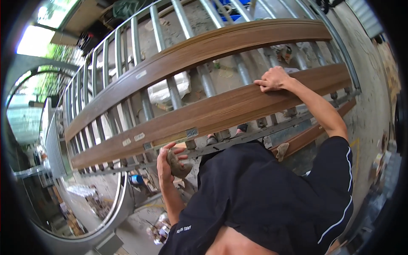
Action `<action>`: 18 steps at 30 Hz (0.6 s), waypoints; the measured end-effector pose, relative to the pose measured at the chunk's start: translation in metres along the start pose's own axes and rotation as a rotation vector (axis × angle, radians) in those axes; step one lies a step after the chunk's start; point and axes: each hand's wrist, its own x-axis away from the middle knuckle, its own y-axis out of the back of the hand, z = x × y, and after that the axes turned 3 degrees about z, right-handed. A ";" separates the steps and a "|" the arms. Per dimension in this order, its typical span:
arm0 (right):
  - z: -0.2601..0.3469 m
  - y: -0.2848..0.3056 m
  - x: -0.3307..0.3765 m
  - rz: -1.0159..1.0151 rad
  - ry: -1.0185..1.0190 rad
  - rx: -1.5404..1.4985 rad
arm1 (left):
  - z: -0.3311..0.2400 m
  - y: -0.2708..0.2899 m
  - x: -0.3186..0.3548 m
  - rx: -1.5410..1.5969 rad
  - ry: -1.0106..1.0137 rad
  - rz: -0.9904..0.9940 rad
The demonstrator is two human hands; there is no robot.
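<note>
A long brown wood-grain board (229,114) lies across a rack of metal rollers (206,80) in front of me. My right hand (274,80) is curled over the board's far edge, right of its middle. Near the board's close edge, my left hand (166,161) holds a grey-brown wadded rag (178,165) against the palm, its fingers partly spread. The rag appears apart from the board. A metal plate (192,132) is set in the board close to that hand. Beyond it, a second brown board (238,38) rests on the same rollers.
Under the rack's right end lies another brown board (297,138), with a tan rag or glove (281,151) beside it. A clear-wrapped package (170,88) sits beneath the rollers. At lower left stands a curved metal frame (114,212). Blue bins (233,9) are at the back.
</note>
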 end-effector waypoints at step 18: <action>0.089 0.046 0.029 -0.507 0.465 -0.228 | 0.023 -0.004 0.023 0.718 -0.295 -0.225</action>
